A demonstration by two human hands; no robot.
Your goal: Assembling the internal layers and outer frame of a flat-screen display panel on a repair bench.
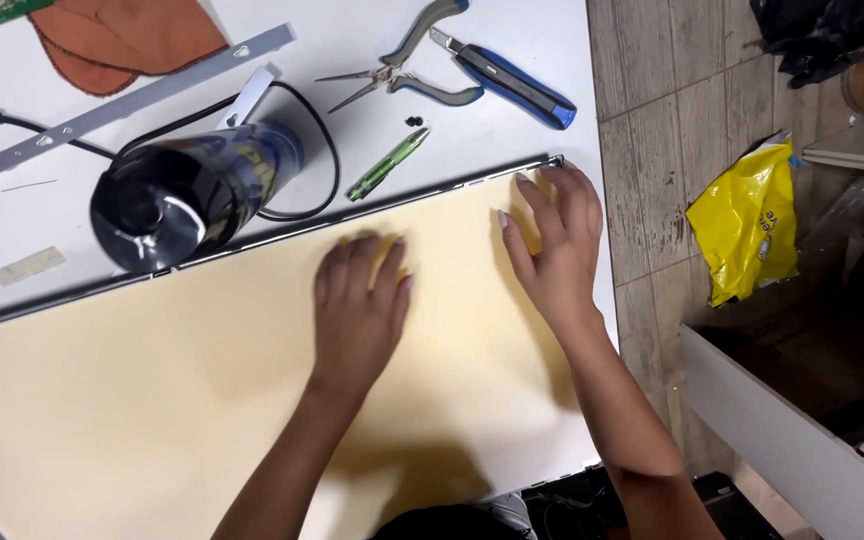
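Nearest the camera, a large cream sheet [202, 400] lies flat across the white table [552, 40], seated in a thin dark metal frame [372, 213] that shows along its far edge. The 2 hands rest on it, gripping nothing. The left hand [357, 305] lies palm down with fingers close together, near the sheet's middle. The right hand [552, 245] lies at 3 o'clock from the left, fingers spread and reaching to the frame's far right corner. As a judgement, the sheet looks already laid into the frame and is being pressed or aligned at that corner; nothing fastens it yet.

Beyond the frame, at 11 o'clock from the left hand, a black cylindrical tool [187, 190] lies with its cord looped. A green pen-like tool [387, 163] lies at 12 o'clock. Farther off are pliers [402, 70], a blue utility knife [512, 80], a grey metal strip [122, 105] and an orange cloth [122, 40].

On the floor at 3 o'clock sits a crumpled yellow bag [747, 220].
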